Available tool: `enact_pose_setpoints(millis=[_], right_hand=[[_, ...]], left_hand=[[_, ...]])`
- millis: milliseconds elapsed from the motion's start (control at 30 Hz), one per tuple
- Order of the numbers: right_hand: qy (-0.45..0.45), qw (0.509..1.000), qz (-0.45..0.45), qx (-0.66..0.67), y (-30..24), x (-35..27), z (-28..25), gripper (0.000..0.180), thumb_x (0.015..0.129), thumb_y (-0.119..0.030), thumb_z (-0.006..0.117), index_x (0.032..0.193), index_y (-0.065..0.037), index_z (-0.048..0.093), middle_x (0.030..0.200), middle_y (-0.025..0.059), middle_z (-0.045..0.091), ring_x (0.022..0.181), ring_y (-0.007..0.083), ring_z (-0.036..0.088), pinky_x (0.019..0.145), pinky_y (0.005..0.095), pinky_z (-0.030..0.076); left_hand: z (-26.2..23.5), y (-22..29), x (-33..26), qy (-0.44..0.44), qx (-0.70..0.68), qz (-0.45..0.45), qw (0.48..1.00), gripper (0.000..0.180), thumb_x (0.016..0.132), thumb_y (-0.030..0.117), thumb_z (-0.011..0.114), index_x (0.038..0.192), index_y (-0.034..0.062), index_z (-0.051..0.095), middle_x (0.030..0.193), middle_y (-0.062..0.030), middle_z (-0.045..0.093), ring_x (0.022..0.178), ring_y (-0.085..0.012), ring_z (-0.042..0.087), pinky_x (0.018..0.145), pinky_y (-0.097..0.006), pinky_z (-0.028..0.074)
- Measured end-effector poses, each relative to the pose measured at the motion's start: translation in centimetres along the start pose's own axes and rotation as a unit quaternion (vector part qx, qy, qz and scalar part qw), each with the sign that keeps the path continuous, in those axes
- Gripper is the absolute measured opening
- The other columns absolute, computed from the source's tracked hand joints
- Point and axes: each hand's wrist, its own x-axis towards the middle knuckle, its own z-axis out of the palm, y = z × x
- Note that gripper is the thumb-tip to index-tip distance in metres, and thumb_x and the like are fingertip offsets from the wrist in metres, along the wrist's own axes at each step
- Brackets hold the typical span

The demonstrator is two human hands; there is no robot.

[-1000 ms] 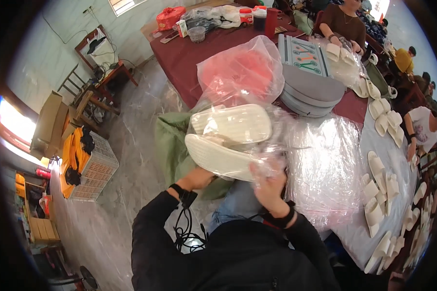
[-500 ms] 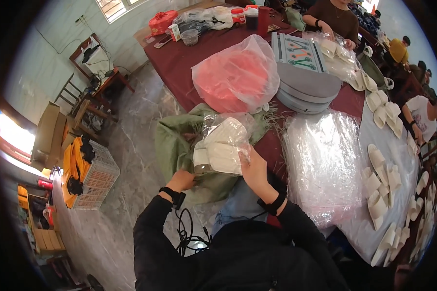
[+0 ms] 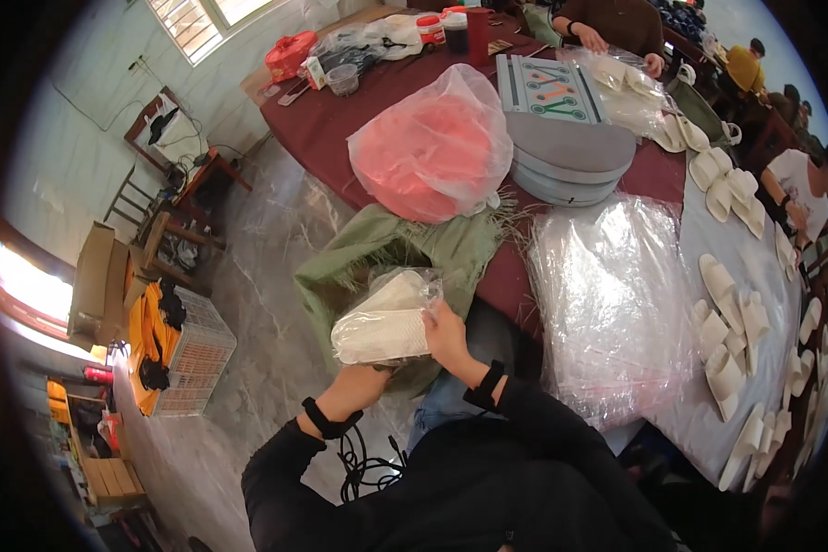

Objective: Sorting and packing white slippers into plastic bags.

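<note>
A pair of cream slippers point(image 3: 382, 324) in a clear plastic bag lies over the mouth of a green woven sack point(image 3: 327, 271). My right hand point(image 3: 448, 342) grips the bagged pair at its right side, thumb on top. Just below the package, my left hand point(image 3: 361, 386) is closed at the sack's near rim; its fingertips are partly hidden under the slippers. The sack gapes beneath and beyond the package, dark inside. Beside the sack on the table rests a large clear bag with pink-red contents point(image 3: 432, 152).
A stack of clear plastic bags point(image 3: 612, 308) covers the table's near right. Behind it sits a grey rounded case point(image 3: 570, 156). Loose cream slippers point(image 3: 725, 382) lie along the right. Across the table a co-worker's hand point(image 3: 591, 39) handles bagged slippers. A plastic crate point(image 3: 193, 345) stands on the floor, left.
My right hand has brought the bagged slippers down and nearer, tilting them over the sack mouth. My left hand has shifted slightly nearer and right. The sack opening shows more.
</note>
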Motion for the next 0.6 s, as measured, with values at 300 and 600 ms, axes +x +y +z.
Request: enact_pose_setpoints(millis=[300, 600], right_hand=[[0.018, 0.991, -0.016, 0.134, -0.3, 1.5, 1.3, 0.046, 0.087, -0.009, 0.054, 0.126, 0.004, 0.033, 0.111, 0.0259, 0.054, 0.103, 0.0353, 0.056, 0.086, 0.036, 0.043], [-0.169, 0.982, -0.055, -0.061, 3.2, 0.7, 2.8, 0.058, 0.085, -0.022, 0.055, 0.126, 0.012, 0.032, 0.097, 0.0235, 0.061, 0.091, 0.0376, 0.059, 0.086, 0.0401, 0.043]], left_hand=[[-0.1, -2.1, -0.3, -0.159, 0.096, 0.081, 0.979, 0.035, 0.077, 0.035, 0.058, 0.09, 0.0031, 0.064, 0.072, -0.0173, 0.063, 0.074, -0.0364, 0.062, 0.068, -0.048, 0.048], [-0.3, -0.1, -0.1, -0.187, 0.019, -0.002, 0.982, 0.032, 0.082, 0.032, 0.053, 0.103, 0.008, 0.059, 0.077, -0.0182, 0.063, 0.075, -0.0388, 0.061, 0.068, -0.048, 0.049]])
